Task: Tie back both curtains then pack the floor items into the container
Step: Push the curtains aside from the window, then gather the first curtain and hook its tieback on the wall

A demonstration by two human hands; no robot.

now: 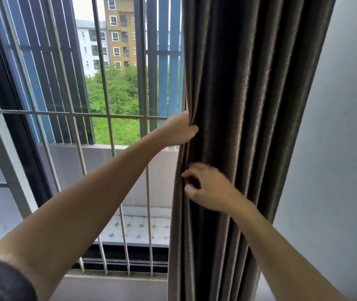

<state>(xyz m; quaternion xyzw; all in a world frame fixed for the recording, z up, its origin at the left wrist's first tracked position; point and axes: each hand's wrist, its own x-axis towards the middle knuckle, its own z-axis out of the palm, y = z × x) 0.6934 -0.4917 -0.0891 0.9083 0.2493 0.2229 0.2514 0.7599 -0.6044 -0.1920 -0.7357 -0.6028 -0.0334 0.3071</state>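
Head view shows one curtain (249, 105), dark grey-brown and gathered into upright pleats, hanging at the right side of the window between the window bars (108, 115) and the wall (336, 127). Its long axis runs straight up and down. The left hand (179, 131) reaches across from the window side and grips the curtain's free edge, fingers curled round the outermost folds. The right hand (210, 190) sits lower on the same edge, directly beneath the left. Its thumb and fingers are curled toward the folds with a narrow dark gap between them; it is blurred, so whether it pinches the cloth or only touches it cannot be told. The bulk of the bundle lies to the right of both hands, toward the wall, so gathering it would likely mean sweeping the edge that way. The right hand, being lower and on the wall side, seems better placed to reach round the bundle. Counted: one curtain, two hands. No tie-back, second curtain, floor items or container are in view.
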